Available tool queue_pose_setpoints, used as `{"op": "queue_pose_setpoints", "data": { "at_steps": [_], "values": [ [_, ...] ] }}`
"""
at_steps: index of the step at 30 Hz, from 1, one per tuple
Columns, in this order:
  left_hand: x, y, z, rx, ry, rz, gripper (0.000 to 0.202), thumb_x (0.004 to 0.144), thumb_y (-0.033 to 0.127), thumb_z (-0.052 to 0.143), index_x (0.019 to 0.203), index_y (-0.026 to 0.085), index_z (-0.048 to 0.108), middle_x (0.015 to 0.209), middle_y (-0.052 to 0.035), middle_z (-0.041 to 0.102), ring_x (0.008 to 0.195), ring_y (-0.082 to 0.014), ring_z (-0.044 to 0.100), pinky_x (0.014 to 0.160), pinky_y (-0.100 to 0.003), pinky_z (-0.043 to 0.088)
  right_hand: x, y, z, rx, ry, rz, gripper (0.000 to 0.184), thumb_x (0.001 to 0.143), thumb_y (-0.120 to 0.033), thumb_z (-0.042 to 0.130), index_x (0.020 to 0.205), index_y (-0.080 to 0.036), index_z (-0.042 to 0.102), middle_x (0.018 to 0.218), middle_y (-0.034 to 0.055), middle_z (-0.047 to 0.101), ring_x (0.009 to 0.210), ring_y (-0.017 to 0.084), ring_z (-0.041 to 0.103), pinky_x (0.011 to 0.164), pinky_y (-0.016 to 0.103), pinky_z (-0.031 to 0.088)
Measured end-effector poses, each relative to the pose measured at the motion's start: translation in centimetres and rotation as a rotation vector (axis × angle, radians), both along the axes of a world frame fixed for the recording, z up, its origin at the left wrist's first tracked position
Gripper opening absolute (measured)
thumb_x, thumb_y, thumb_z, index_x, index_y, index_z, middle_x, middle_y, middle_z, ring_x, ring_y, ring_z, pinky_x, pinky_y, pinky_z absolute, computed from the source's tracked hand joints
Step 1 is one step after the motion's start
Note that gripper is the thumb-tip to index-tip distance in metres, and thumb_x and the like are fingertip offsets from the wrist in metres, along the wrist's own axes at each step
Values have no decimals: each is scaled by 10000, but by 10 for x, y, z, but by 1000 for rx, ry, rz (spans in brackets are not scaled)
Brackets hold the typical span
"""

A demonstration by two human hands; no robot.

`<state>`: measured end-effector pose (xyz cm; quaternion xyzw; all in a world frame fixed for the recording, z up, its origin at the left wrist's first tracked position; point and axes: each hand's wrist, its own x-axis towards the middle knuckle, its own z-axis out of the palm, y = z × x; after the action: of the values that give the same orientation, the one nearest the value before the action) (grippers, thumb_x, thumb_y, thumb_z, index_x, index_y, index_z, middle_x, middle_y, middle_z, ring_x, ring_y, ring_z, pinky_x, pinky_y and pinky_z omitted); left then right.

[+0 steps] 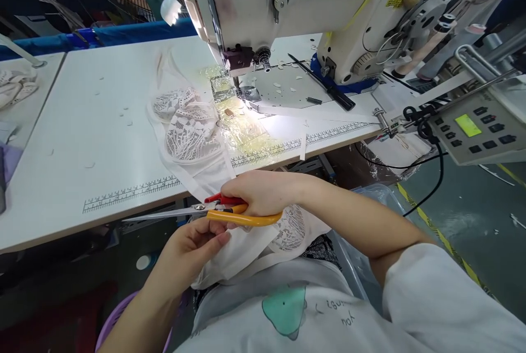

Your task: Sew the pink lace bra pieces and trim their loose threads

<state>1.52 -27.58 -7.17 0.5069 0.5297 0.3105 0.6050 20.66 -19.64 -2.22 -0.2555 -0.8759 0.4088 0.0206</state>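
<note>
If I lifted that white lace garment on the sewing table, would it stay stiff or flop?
The lace garment would probably flop: its fabric drapes off the table. Its cups look rounded, so they may keep some shape. Openwork lace suggests little weight.

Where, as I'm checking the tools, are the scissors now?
Left of centre in the head view, the scissors are in the right hand, beside the left hand and near the white table.
</note>
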Motion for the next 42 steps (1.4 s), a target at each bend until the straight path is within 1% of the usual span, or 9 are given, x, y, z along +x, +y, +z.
{"op": "queue_pose_setpoints", "data": {
  "at_steps": [8, 11, 16, 19, 23, 26, 29, 34, 42],
  "values": [
    [-1, -1, -2, -16, 63, 1, 148, 672, 272, 726, 624, 171, 628, 633, 16, 585, 591, -100, 501, 534, -174, 423, 2, -1, -7, -16, 53, 1, 256, 750, -190, 569, 659, -211, 331, 643, -34, 474, 559, 109, 397, 509, 233, 284],
    [3, -1, -1, -29, 56, 33, 150, 666, 302, 739, 731, 187, 668, 672, 4, 618, 610, -122, 530, 533, -192, 443, 3, -3, -6, -34, 57, -13, 267, 753, -201, 577, 658, -213, 328, 640, -35, 471, 555, 111, 395, 501, 234, 287],
    [12, 0, 4, -88, -32, -19, 209, 671, 368, 736, 761, 181, 712, 740, -41, 674, 717, -184, 588, 640, -253, 490, 3, -6, -6, -58, 42, -44, 287, 735, -164, 595, 658, -215, 323, 631, -43, 454, 551, 109, 400, 502, 229, 302],
    [15, -3, 5, -118, -83, 61, 212, 654, 382, 742, 709, 183, 693, 725, -22, 659, 677, -156, 567, 626, -233, 478, 5, -16, -13, -95, 86, -193, 280, 761, -244, 611, 691, -217, 341, 645, -44, 442, 555, 109, 398, 505, 230, 305],
    [11, -9, 5, -132, -101, 161, 251, 657, 390, 723, 618, 167, 615, 577, 24, 539, 514, -89, 443, 460, -168, 366, 19, -45, -23, -68, 322, -525, 410, 724, -526, 614, 807, -215, 360, 742, -10, 447, 629, 134, 423, 556, 254, 355],
    [7, -14, 5, -116, -113, 204, 254, 665, 381, 703, 609, 164, 582, 564, 34, 504, 492, -76, 399, 436, -157, 323, 33, -70, -30, -121, 335, -426, 496, 730, -696, 469, 747, -217, 342, 728, 1, 422, 622, 143, 401, 556, 272, 343],
    [4, -15, 6, -93, -98, 228, 242, 656, 358, 697, 600, 160, 568, 582, 29, 503, 524, -85, 410, 465, -162, 337, 41, -90, -41, -224, 173, -283, 512, 762, -718, 385, 669, -223, 294, 652, -22, 375, 548, 121, 340, 503, 260, 279],
    [7, -15, 9, -70, -80, 212, 209, 650, 331, 679, 584, 164, 572, 592, 19, 509, 555, -105, 430, 497, -184, 361, 39, -103, -55, -294, 32, -283, 437, 764, -612, 459, 666, -219, 296, 646, -25, 387, 548, 115, 340, 501, 249, 262],
    [12, -19, 5, -51, -43, 224, 180, 624, 293, 666, 565, 166, 553, 588, 20, 507, 561, -107, 435, 513, -193, 374, 23, -98, -55, -231, 3, -330, 342, 741, -437, 551, 672, -221, 295, 609, -46, 377, 519, 100, 320, 485, 236, 254]
  ]
}}
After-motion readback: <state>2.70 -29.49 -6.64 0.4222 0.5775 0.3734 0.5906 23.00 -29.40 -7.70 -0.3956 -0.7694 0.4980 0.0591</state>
